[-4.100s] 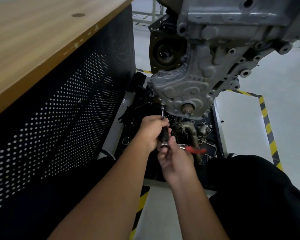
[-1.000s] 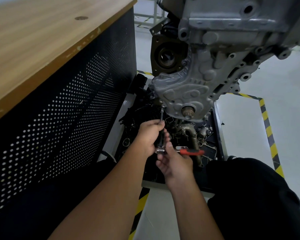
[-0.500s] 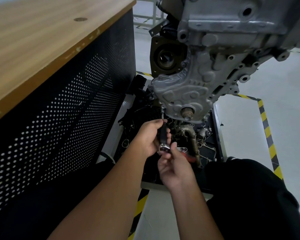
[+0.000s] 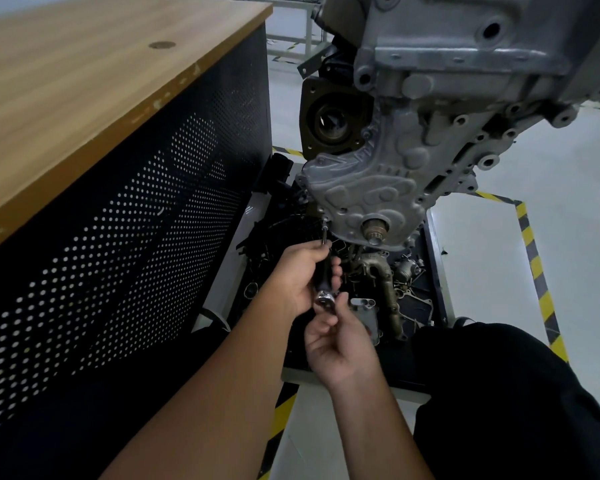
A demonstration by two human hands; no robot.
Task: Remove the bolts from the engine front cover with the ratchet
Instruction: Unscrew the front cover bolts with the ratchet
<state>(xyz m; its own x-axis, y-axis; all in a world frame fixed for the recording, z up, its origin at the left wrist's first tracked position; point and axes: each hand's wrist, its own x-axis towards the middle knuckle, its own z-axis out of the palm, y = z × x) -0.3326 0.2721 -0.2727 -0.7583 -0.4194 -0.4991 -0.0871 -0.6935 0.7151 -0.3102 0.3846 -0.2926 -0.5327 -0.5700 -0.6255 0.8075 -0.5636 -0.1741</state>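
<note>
Ratchet [image 4: 325,271] stands near-upright under the cover's [image 4: 371,188] lower left corner, its thin steel tip on a bolt [image 4: 325,220] at the cover edge. Left hand [image 4: 300,275] grips the dark shaft; right hand [image 4: 340,336] pinches at the chrome head, just below the left hand. Handle hidden. Cover is grey cast metal, ribbed. Parts tray [image 4: 436,271] lies beneath; bench [image 4: 84,81] to the left.

Engine front cover [image 4: 371,188] at upper centre, hung above parts tray [image 4: 433,258]; workbench [image 4: 84,81] to the left; floor tape [image 4: 534,265] to the right. Ratchet [image 4: 324,271] upright below cover's lower left corner, between left hand [image 4: 297,271] and right hand [image 4: 340,337], the latter nearer the viewer.
</note>
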